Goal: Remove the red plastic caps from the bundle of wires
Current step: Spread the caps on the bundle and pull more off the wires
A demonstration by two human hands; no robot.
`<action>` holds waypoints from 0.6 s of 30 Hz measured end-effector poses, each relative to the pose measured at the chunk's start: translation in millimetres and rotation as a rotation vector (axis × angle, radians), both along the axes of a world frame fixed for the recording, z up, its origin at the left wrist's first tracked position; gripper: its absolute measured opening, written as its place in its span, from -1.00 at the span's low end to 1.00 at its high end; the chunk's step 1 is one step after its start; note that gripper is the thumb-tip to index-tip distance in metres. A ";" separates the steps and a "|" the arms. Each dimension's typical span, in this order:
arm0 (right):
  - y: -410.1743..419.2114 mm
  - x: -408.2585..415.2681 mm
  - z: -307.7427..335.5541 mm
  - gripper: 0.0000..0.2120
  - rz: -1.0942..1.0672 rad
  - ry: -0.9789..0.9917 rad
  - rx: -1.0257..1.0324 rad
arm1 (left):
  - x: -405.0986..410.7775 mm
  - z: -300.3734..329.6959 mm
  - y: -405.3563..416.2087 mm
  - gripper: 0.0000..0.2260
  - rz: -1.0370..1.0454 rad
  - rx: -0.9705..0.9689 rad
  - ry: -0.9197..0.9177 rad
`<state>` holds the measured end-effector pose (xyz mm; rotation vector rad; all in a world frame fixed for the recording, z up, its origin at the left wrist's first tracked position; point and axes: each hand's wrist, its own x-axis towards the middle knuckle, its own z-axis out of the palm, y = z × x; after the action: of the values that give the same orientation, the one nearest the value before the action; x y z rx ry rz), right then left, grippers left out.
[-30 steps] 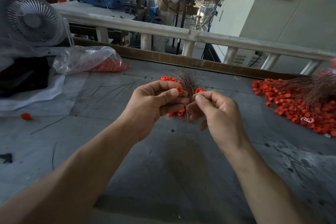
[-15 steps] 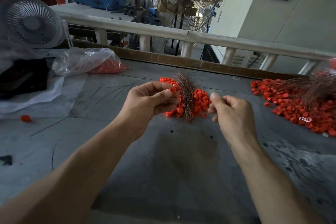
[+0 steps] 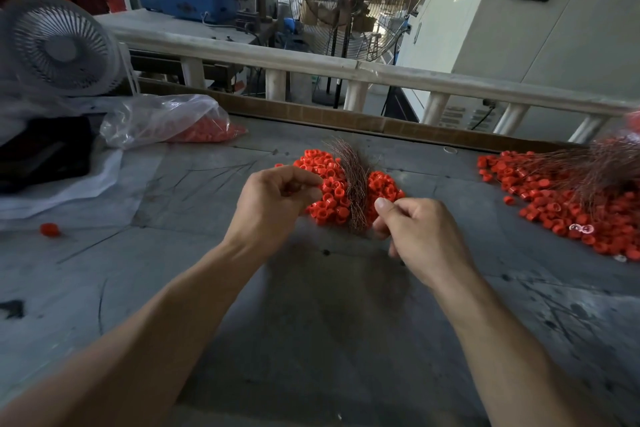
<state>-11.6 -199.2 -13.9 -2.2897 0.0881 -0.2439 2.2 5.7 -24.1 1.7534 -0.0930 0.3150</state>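
Observation:
A thin bundle of copper-brown wires [image 3: 354, 184] lies on the grey table [image 3: 311, 322], running away from me. Loose red plastic caps [image 3: 329, 199] are heaped on both sides of it. My left hand [image 3: 277, 201] is at the left heap with its fingers curled and thumb against forefinger, seemingly pinching a red cap. My right hand [image 3: 419, 232] is at the near right end of the bundle, thumb pressed on the curled forefinger as if pinching a wire too thin to make out.
A bigger heap of red caps with wires [image 3: 575, 198] lies at the right. A clear plastic bag with caps [image 3: 166, 121] and a small fan [image 3: 59, 48] are at the back left. One stray cap [image 3: 49, 229] lies far left. A railing [image 3: 346, 69] borders the table's far side.
The hands were together above the bundle, pulling at one cap. They have drawn apart and dropped lower: the left towards the left cap heap, the right towards the bundle's near end.

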 end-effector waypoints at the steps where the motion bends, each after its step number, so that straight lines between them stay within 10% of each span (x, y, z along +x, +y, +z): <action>1: -0.4 0.3 0.4 -0.57 -0.006 -0.010 0.015 | -0.1 0.5 -0.1 -0.86 -0.013 -0.016 0.001; 18: -5.2 9.4 -13.9 -0.90 -0.085 -0.035 -0.155 | -5.4 8.9 3.9 -0.83 -0.128 -0.459 0.156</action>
<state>-2.2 -204.5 -27.9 -2.4372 0.1535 -0.3456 -3.1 9.6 -15.2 1.3037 -0.0174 0.0932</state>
